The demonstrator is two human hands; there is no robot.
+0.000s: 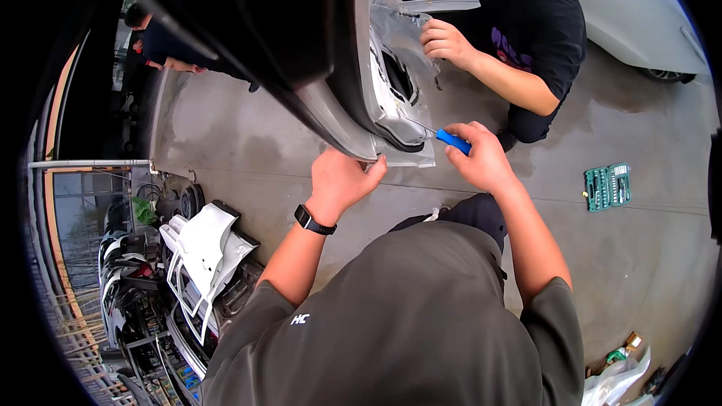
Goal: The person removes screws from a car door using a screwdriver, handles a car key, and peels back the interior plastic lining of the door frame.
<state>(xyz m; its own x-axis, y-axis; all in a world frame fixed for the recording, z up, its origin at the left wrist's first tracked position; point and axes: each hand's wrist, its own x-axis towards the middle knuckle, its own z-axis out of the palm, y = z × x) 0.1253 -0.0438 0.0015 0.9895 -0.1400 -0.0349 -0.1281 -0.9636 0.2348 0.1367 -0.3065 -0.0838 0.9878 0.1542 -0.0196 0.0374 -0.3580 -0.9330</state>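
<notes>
A car door (323, 101) stands open in front of me, its dark outer skin on the left and its bare inner side on the right. My left hand (344, 180) grips the door's lower end edge, thumb on the near side; some of its fingers are hidden behind the door. In my right hand (480, 156) is a screwdriver (454, 142) with a blue handle. Its thin shaft points left and up to the inner panel (398, 116), where the tip is too small to make out. Clear plastic sheeting (406, 34) hangs loose from the panel.
A co-worker in a black T-shirt (538, 26) crouches at right, a hand (449, 41) at the sheeting. A green socket set (608, 187) lies on the concrete floor at right. White body panels (207, 248) are piled at left. Another person (169, 37) is at far left; a white car (639, 11) stands behind.
</notes>
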